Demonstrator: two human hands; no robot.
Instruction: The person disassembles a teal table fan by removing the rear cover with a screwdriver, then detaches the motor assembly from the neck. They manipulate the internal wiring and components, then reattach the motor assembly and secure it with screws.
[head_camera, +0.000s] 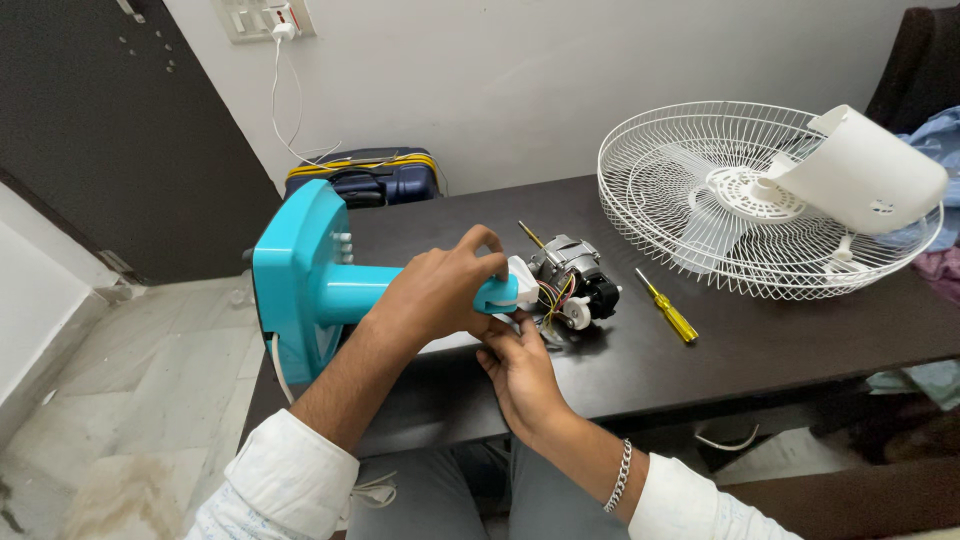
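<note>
- The dark wooden table (780, 345) carries everything; the work at this moment appears to be a table fan taken apart, with its motor being handled at the neck of the stand.
- The white wire fan guard (700, 170) lies flat at the far right of the table, well apart from the hands, with a white plastic motor cover (865, 165) resting tilted on its rim.
- The turquoise fan stand (310, 285) lies on its side at the table's left edge, base to the left, neck pointing right.
- The left hand (440, 290) is closed around the end of that neck, fingers curled over the top.
- The right hand (520, 370) comes up from below, its fingers pinching something small under the joint; I cannot tell what, since the left hand hides it.
- The fan motor (572, 275), grey metal with coloured wires, sits on the table touching the neck's white end.
- Judging by this, the next move needs a steady grip on the neck while the wires stay free.
- A yellow-handled screwdriver (668, 310) lies just right of the motor, untouched.
- No package or label shows clearly; a white switch plate (262, 18) on the wall holds a white charger.
</note>
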